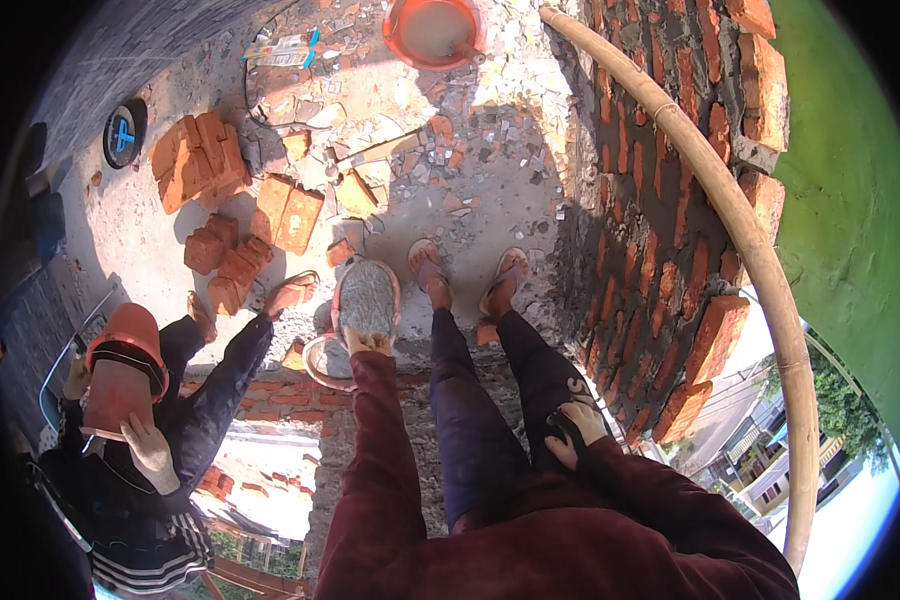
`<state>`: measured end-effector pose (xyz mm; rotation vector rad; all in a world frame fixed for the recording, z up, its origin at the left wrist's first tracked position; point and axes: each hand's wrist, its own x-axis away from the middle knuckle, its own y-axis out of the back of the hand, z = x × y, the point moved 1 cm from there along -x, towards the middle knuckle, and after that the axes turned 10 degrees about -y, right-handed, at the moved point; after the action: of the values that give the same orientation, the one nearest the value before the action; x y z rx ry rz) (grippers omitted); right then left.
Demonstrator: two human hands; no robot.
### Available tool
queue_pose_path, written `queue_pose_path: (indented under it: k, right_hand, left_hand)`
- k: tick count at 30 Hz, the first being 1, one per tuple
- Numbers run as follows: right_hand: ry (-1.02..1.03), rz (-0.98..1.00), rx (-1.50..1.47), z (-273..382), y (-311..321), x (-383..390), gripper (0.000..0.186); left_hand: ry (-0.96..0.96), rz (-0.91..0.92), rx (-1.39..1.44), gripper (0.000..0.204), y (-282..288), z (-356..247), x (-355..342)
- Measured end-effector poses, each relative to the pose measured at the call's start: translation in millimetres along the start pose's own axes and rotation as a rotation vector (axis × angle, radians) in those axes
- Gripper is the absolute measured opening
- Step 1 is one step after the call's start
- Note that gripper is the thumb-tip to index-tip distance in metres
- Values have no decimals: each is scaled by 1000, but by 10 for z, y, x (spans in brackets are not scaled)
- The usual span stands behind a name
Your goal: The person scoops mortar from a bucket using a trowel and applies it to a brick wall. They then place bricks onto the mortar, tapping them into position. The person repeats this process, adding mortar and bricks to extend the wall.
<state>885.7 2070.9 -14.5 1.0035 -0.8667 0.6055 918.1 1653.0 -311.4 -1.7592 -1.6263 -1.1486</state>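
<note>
As the mortar bucket [335, 305] sits by the feet [433, 277], the left hand [369, 342] clamps its rim [399, 300], seemingly to steady it, the right hand [578, 432] apart at the thigh [533, 375], its hold unclear to me.

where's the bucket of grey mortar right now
In the head view, the mortar bucket is left of centre, between a co-worker's foot and the person's left foot, the left hand at its near edge.

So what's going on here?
The person's left hand holds the near rim of a bucket of grey mortar. Their right hand is by the right thigh, seemingly with something small and dark. At left, a co-worker holds reddish buckets. Bricks lie in piles; a brick wall stands at right.
</note>
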Motion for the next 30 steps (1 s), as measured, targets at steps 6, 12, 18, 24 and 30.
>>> queue_pose_path:
  k: [6,12,18,24,30]
  right_hand:
    - [-40,109,-39,-253,-278,75,40]
    - [-73,-5,-174,-204,-223,95,26]
    - [-119,-41,-215,-277,-260,194,25]
    - [-155,-60,-174,-529,-349,77,25]
    - [-105,75,42,-336,25,-340,26]
  left_hand:
    - [-28,302,-95,53,-625,293,958]
    - [-45,530,-267,48,-1520,886,1178]
    - [-79,632,-604,44,-2374,1689,1136]
    - [-74,765,-665,43,-2817,2178,1296]
    - [-700,733,-1094,49,-2828,1508,656]
